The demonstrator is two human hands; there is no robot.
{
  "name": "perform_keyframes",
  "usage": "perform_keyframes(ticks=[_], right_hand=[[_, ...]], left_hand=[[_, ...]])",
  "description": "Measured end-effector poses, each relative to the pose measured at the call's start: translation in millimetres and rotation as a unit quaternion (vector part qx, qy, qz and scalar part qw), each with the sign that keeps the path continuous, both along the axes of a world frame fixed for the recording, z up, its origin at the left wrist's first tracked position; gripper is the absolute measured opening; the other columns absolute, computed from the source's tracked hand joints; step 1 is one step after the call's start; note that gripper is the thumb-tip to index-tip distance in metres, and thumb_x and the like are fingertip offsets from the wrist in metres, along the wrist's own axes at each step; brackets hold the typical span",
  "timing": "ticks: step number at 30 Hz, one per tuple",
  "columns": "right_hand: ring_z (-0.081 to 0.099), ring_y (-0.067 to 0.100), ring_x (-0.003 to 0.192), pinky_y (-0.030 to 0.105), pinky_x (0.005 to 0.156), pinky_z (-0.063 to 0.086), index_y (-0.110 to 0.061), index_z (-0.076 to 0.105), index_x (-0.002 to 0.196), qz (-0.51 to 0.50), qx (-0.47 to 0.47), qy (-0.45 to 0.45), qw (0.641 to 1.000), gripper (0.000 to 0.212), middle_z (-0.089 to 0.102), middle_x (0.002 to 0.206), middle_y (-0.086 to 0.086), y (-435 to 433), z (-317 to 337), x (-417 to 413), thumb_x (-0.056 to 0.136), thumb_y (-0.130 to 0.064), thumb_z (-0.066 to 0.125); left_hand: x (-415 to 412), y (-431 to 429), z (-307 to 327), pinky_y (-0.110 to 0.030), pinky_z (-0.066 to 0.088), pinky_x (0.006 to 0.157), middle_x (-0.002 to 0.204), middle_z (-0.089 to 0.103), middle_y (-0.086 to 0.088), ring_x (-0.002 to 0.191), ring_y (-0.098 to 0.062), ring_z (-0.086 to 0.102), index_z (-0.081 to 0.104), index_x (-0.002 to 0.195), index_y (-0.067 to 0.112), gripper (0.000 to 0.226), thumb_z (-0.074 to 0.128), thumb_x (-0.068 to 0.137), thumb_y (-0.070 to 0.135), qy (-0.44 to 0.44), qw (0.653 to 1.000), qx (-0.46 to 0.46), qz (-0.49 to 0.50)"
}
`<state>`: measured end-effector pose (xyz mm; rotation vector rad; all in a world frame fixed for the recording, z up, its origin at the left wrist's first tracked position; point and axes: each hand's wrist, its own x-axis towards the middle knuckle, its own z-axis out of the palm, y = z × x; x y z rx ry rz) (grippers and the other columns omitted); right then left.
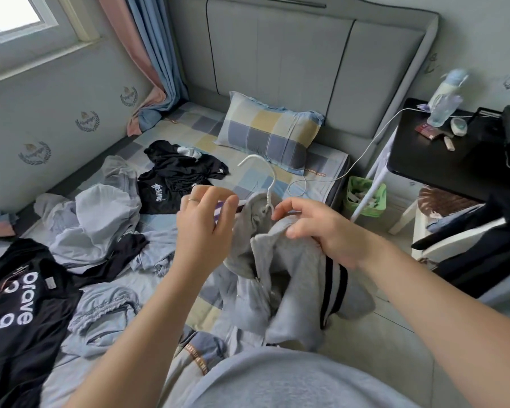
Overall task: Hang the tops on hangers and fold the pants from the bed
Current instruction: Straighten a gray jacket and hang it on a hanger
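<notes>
Far left, a black tee [18, 304] waits on the bed [189, 128]. Our left hand [206, 228] curls at the white hanger [266, 187], grasp unclear. Our right hand [318, 231] clutches the grey hoodie [289, 266] collar above the bed's near edge. Hanging's underway; next we'd seat the shoulders. Right, the green bin [379, 198] holds white bits.

Soft daylight enters through the white-framed window [15, 22] at upper left, its pane blown out almost to white. The room is evenly bright. Shadows are faint, with gentle shading in the folds of the grey fleece top [292, 260] and under the checked pillow [271, 134]. The wide lens bows the grey padded headboard [306, 69] and the walls near the edges. The translucent plastic bottle [445, 98] on the black desk [418, 163] is smeared with blur, while the white plastic hanger [268, 198] looks sharp.
</notes>
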<state>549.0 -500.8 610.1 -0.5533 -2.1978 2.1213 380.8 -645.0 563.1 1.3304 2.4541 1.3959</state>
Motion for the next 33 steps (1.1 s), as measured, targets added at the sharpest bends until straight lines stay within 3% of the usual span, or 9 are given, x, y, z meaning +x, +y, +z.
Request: perform_keyframes(ticks=[2, 5, 9, 12, 15, 19, 25, 28, 33], right_hand=[[0.057, 0.011, 0.078, 0.03, 0.075, 0.041, -0.018, 0.062, 0.092, -0.046, -0.052, 0.013, 0.997, 0.033, 0.062, 0.081, -0.006, 1.5, -1.4, 0.7, 0.065, -0.034, 0.072], [0.053, 0.001, 0.068, 0.02, 0.068, 0.041, -0.017, 0.056, 0.093, -0.095, 0.011, 0.004, 0.995, 0.034, 0.057, 0.069, -0.016, -1.7, 1.4, -4.5, 0.079, -0.039, 0.077], [0.04, -0.001, 0.051, 0.018, 0.057, 0.038, -0.016, 0.058, 0.087, -0.137, 0.181, -0.02, 0.974, 0.022, 0.044, 0.051, -0.019, -6.7, 1.7, -13.9, 0.099, -0.035, 0.059], [0.036, 0.007, 0.049, 0.029, 0.057, 0.035, -0.008, 0.065, 0.093, -0.115, 0.273, -0.038, 0.955, 0.032, 0.037, 0.05, -0.011, 0.4, 4.7, -7.3, 0.102, -0.035, 0.051], [0.048, 0.008, 0.055, 0.032, 0.061, 0.042, -0.02, 0.066, 0.087, -0.065, 0.374, -0.11, 0.919, 0.031, 0.054, 0.058, -0.007, 8.9, 6.4, 3.9, 0.102, -0.039, 0.046], [0.059, 0.016, 0.077, 0.046, 0.081, 0.051, -0.021, 0.057, 0.072, -0.012, 0.373, -0.164, 0.913, 0.031, 0.061, 0.073, -0.004, 12.6, 1.2, 8.1, 0.099, -0.035, 0.05], [0.048, 0.027, 0.056, 0.045, 0.063, 0.045, -0.009, 0.041, 0.054, -0.104, 0.384, -0.037, 0.917, 0.055, 0.048, 0.055, 0.013, 3.6, -8.7, 10.3, 0.097, -0.042, 0.052], [0.053, 0.027, 0.063, 0.045, 0.063, 0.048, -0.012, 0.044, 0.055, -0.078, 0.401, -0.105, 0.906, 0.047, 0.05, 0.056, 0.007, 7.1, -20.8, 2.8, 0.095, -0.035, 0.05], [0.05, 0.026, 0.059, 0.047, 0.063, 0.044, -0.001, 0.047, 0.06, -0.127, 0.388, -0.044, 0.912, 0.048, 0.049, 0.056, 0.013, 12.8, -23.3, 4.8, 0.101, -0.027, 0.047]], left_hand=[[9.3, -5.8, -5.5, -0.011, 0.038, 0.082, 0.105, 0.054, 0.01, 0.097, -0.004, 0.053, 0.06, 0.104, 0.023, 0.04, 0.047, 0.087, 0.058, -0.088, 0.995, -0.017, -0.049], [29.2, -1.4, -24.5, -0.037, 0.049, 0.085, 0.107, 0.057, 0.012, 0.101, -0.011, 0.058, 0.052, 0.114, 0.029, 0.051, 0.062, 0.075, 0.061, -0.122, 0.985, -0.099, -0.07], [34.5, 21.9, -26.5, -0.034, 0.045, 0.066, 0.074, 0.062, 0.016, 0.074, -0.011, 0.057, 0.055, 0.084, 0.03, 0.005, 0.06, 0.082, 0.029, -0.216, 0.976, -0.032, 0.021], [23.4, 26.5, -9.2, -0.025, 0.035, 0.056, 0.06, 0.049, 0.017, 0.058, -0.001, 0.041, 0.044, 0.07, 0.024, 0.031, 0.046, 0.082, -0.004, -0.234, 0.967, 0.064, 0.076], [9.4, 23.7, 13.9, -0.015, 0.037, 0.057, 0.075, 0.055, 0.013, 0.064, 0.004, 0.045, 0.049, 0.075, 0.017, 0.032, 0.04, 0.078, -0.014, -0.222, 0.961, 0.138, 0.092], [1.2, 27.7, 24.9, -0.026, 0.034, 0.056, 0.065, 0.047, 0.012, 0.062, -0.01, 0.041, 0.045, 0.072, 0.018, 0.025, 0.042, 0.083, -0.004, -0.19, 0.976, 0.091, 0.057], [-2.2, 28.4, 28.8, -0.026, 0.037, 0.053, 0.076, 0.063, 0.002, 0.066, -0.014, 0.053, 0.064, 0.087, 0.022, 0.026, 0.046, 0.088, 0.003, -0.133, 0.99, -0.041, -0.002], [4.8, 23.6, 26.5, -0.014, 0.035, 0.05, 0.088, 0.067, 0.005, 0.059, 0.001, 0.05, 0.069, 0.107, 0.018, 0.037, 0.046, 0.087, -0.004, -0.16, 0.986, -0.008, -0.054], [0.2, 10.2, 8.9, -0.024, 0.043, 0.084, 0.112, 0.064, -0.002, 0.1, -0.011, 0.056, 0.068, 0.111, 0.009, 0.024, 0.063, 0.088, 0.007, -0.084, 0.982, -0.1, -0.135]])
